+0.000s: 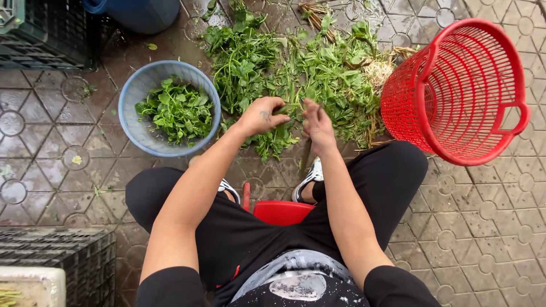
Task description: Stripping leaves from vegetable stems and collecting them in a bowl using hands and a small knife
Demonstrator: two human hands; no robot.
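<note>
The left hand [261,115] is closed around a green stem [286,108], pinching one end of it; the right hand [317,122] is closed on the stem's other end, so the stem spans the short gap between both hands. Directly below and beyond them a loose pile of leafy greens [296,68] is spread on the wet tiled floor [45,131]. To the left of the left hand stands a pale blue bowl [132,91] holding picked leaves. To the right of the pile a red slatted basket [460,91] lies tilted on its side. The person sits on a low red stool [281,212]. Black crates [45,34] stand at the upper and lower left corners.
</note>
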